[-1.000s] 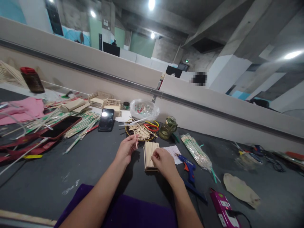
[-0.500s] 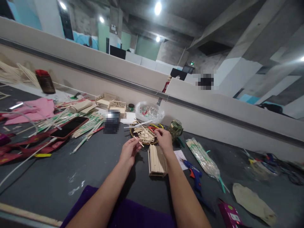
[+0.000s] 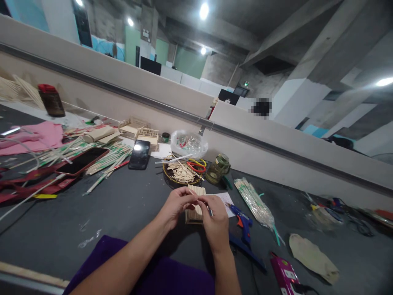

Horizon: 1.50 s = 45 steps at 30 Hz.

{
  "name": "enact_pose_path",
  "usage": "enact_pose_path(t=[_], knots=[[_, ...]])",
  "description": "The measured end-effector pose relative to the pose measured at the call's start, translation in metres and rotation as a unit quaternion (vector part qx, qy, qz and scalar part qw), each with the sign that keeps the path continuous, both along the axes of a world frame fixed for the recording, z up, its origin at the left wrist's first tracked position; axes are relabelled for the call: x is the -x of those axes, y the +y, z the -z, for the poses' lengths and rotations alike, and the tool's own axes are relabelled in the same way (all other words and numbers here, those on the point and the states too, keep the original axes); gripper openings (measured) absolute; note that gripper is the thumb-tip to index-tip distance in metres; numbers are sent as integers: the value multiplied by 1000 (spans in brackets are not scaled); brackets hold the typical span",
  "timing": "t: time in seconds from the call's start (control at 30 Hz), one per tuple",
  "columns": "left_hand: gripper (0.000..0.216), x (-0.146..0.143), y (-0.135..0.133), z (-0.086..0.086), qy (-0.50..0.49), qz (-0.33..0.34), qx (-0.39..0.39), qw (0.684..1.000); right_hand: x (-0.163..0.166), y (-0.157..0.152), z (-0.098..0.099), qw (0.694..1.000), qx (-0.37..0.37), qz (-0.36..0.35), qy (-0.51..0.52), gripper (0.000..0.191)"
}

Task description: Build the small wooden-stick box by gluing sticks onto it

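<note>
Head view: my left hand is pinching a thin stick over the slatted block, inside the table's near edge; right hand, can't tell its grip. Crowding hands are risking bumping the block askew.

Dark grey tabletop across frame. Centre: slatted wooden block, partly covered; round basket just above it; green jar right of basket. Left of centre: black phone. Left: wrapped sticks, red ribbon. Right of centre: blue glue gun, bagged sticks. Lower right: magenta power strip, beige scrap. Far right: blurred clutter, perhaps tape.
</note>
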<state>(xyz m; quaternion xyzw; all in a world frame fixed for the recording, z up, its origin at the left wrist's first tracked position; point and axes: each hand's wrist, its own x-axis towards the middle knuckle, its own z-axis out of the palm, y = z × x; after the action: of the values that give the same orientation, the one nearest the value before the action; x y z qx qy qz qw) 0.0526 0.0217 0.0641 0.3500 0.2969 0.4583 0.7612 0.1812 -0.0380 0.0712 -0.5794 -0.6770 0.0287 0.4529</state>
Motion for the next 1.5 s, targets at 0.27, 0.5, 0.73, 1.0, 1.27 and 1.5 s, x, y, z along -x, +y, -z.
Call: enact_pose_path(t=[0.27, 0.5, 0.73, 1.0, 1.27, 1.5], knots=[[25, 6, 9, 1, 132, 16, -70, 989, -37, -12, 18, 996, -10, 42, -76, 20], [33, 16, 8, 27, 200, -25, -44, 979, -45, -19, 31, 994, 41, 15, -103, 17], [36, 12, 4, 40, 219, 37, -13, 975, -42, -20, 33, 991, 78, 2, -109, 17], [51, 21, 6, 37, 219, 151, -34, 963, -43, -18, 39, 991, 94, -18, -94, 16], [53, 20, 9, 36, 201, 179, -29, 963, -43, -19, 38, 994, 93, -31, -53, 16], [55, 20, 10, 37, 211, 188, -27, 959, -43, -18, 39, 994, 91, -43, -36, 16]])
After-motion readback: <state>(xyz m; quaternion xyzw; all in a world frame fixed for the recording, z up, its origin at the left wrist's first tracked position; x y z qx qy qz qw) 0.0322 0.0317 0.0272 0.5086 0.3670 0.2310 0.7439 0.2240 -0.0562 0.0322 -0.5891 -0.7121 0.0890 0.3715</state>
